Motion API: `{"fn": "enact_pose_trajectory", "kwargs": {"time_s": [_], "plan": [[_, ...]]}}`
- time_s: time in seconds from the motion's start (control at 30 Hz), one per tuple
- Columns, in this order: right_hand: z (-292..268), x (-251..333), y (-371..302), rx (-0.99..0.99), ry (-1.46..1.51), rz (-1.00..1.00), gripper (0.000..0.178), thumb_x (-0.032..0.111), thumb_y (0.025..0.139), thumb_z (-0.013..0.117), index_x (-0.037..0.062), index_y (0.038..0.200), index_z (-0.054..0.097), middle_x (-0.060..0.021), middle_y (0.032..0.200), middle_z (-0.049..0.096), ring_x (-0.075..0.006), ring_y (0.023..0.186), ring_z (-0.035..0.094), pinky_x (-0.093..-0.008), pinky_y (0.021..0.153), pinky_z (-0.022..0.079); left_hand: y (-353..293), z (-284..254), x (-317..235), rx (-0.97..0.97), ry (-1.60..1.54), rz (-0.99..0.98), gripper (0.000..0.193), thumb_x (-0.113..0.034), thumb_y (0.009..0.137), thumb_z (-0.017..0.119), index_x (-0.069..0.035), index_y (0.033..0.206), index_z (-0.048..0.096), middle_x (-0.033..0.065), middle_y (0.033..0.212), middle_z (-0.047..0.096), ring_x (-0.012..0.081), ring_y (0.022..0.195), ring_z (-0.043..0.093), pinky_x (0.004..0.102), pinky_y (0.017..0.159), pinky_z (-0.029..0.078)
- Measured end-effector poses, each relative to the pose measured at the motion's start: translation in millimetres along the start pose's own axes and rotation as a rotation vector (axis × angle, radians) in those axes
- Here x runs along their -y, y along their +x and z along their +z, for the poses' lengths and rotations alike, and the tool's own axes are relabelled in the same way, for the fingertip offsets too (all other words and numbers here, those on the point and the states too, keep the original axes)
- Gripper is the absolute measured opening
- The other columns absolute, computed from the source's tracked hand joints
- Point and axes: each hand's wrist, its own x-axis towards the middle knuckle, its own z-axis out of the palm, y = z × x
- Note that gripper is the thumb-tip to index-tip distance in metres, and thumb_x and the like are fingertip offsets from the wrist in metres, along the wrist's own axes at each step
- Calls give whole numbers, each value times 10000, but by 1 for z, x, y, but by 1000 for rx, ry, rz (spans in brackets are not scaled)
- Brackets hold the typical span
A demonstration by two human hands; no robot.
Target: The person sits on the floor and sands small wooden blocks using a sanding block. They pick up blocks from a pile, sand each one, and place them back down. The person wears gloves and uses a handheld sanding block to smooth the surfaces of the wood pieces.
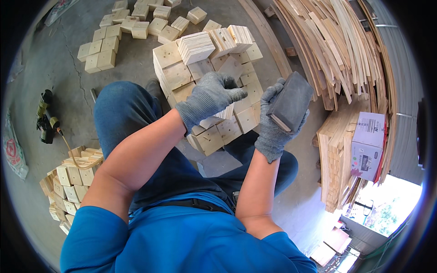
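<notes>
My right hand (272, 132), in a grey knit glove, grips a sanding block (291, 102): a flat wooden piece wrapped in dark grey abrasive, its bare wood edge showing. It is held up at the right of a stack of pale wooden blocks (175, 75). Over that stack is my left hand (211, 93), also gloved, with fingers curled and thumb drawn toward them. What it holds, if anything, is hidden. Below its palm shows the striped edge of a plywood piece (226, 112). Several layered plywood blocks (195, 48) lie on top at the far side.
Loose wooden blocks (140, 29) lie on the concrete floor beyond the stack. Another block pile (68, 186) stands at left, near a tool with a hose (48, 116). Long wood strips (325, 41), stacked boards (334, 154) and a carton (368, 141) line the right.
</notes>
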Motion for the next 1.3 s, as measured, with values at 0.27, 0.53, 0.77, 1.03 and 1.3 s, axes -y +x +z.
{"fn": "enact_pose_trajectory", "kwargs": {"time_s": [0.27, 0.53, 0.77, 1.03, 1.3], "plan": [[-3, 13, -3, 15, 10, -17, 894, 540, 946, 719, 19, 1612, 428, -328, 1552, 521, -449, 1347, 604, -603, 1205, 415, 13, 10, 29, -288, 246, 686, 359, -117, 909, 827, -87, 1260, 757, 104, 1284, 721, 208, 1148, 705, 358, 1007, 578], [9, 3, -2, -4, 36, -24, 883, 524, 941, 736, 16, 1598, 438, -324, 1512, 542, -447, 1292, 621, -597, 1175, 449, 12, 14, 27, -27, -15, 527, 349, -99, 909, 846, -51, 1244, 763, 81, 1208, 766, 186, 1114, 723, 339, 1046, 570], [27, -15, -1, -155, 9, -86, 828, 594, 1045, 557, -10, 1595, 417, -308, 1511, 512, -404, 1275, 611, -537, 1086, 526, -2, 27, 26, 337, -317, 168, 261, -107, 953, 818, -13, 1194, 783, 99, 1110, 801, 152, 1016, 749, 309, 977, 611], [9, -16, 4, -11, -34, -17, 857, 590, 1009, 641, 25, 1610, 409, -286, 1548, 508, -408, 1338, 594, -545, 1138, 516, -4, 25, 18, 274, -332, 150, 263, -184, 955, 837, -19, 1155, 800, 91, 1060, 803, 144, 981, 744, 300, 959, 603], [17, -24, 3, -77, 28, 38, 855, 588, 1015, 625, 9, 1604, 403, -317, 1523, 506, -436, 1283, 619, -583, 1121, 517, -4, 22, 19, 274, -246, 112, 293, -248, 936, 866, -43, 1140, 817, 79, 1028, 807, 140, 944, 738, 310, 935, 595]]}}
